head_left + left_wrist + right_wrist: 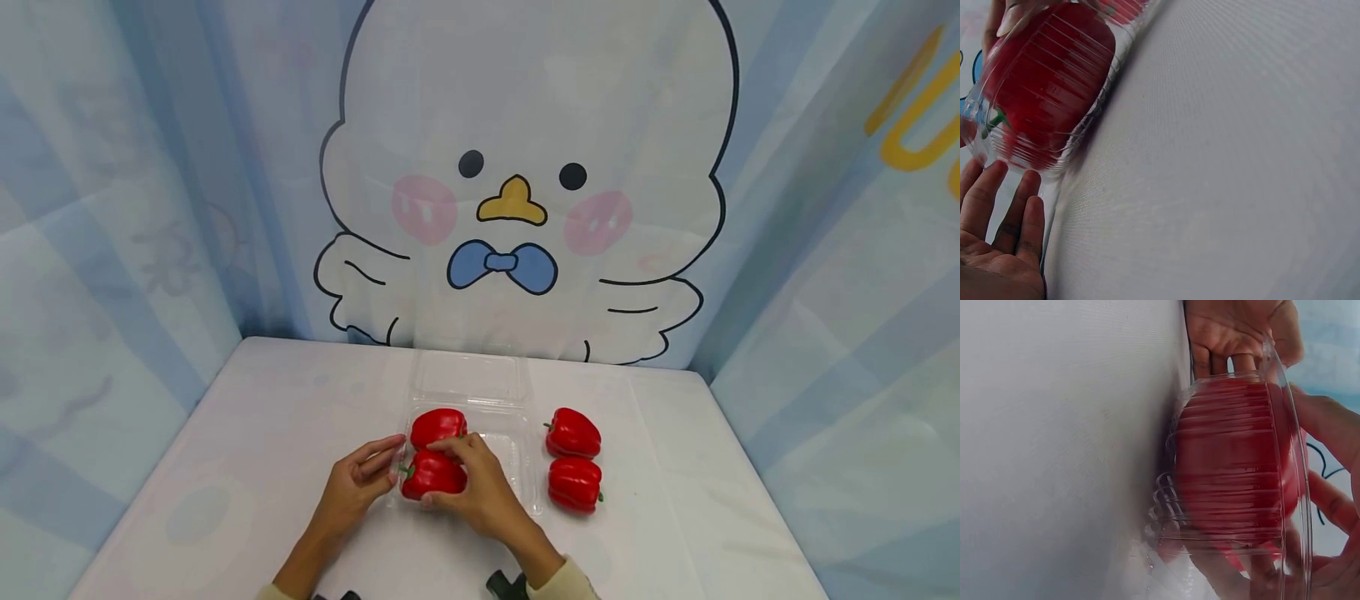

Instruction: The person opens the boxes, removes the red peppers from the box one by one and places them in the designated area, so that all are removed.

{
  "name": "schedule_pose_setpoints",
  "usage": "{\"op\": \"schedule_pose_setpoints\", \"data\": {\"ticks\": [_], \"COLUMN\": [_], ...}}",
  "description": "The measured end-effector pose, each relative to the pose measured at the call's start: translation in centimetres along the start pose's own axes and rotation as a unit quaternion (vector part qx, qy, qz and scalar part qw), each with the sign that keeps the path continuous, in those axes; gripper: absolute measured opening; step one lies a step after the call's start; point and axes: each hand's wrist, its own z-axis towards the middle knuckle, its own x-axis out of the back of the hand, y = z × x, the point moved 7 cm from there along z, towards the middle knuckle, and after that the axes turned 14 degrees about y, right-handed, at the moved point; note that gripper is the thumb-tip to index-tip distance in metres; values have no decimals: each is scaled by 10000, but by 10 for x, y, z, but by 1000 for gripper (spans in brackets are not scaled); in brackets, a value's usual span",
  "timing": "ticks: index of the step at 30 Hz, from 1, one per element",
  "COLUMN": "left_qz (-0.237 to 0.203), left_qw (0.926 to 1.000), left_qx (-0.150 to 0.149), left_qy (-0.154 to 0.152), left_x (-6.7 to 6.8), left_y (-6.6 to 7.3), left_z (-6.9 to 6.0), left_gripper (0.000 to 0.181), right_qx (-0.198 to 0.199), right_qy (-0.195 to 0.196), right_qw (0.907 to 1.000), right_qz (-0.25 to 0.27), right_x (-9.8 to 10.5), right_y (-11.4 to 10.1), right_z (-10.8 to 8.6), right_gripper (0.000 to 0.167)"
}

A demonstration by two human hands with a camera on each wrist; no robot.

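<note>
A clear plastic container (517, 454) lies with its lid (471, 377) folded back. Two red bell peppers are in its left half, one (437, 427) behind the other (433, 477). My right hand (480, 487) holds the front pepper between thumb and fingers; in the right wrist view that pepper (1229, 456) shows through the ribbed wall. My left hand (358, 482) is at the container's left side, its fingertips at the wall; in the left wrist view its fingers (1013, 212) are extended beside the container and the pepper (1054, 75).
Two more red peppers, one (573, 433) behind the other (575, 484), lie on the white table (675, 500) right of the container. Dark objects (507, 585) show at the front edge of the head view. A curtain with a printed cartoon bird (525, 100) hangs behind.
</note>
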Motion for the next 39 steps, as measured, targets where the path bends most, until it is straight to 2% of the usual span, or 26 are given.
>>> {"op": "schedule_pose_setpoints", "data": {"ticks": [15,39], "left_qz": [87,83], "left_qw": [10000,9999], "left_qx": [27,48], "left_qy": [23,65], "left_x": [0,-1], "left_y": [0,0], "left_z": [0,0], "left_gripper": [56,59], "right_qx": [57,-86], "right_qy": [250,148], "right_qw": [9978,9975], "right_qz": [607,680], "right_x": [10,29], "right_y": [-4,-9], "right_z": [-2,-3], "right_gripper": [59,59]}}
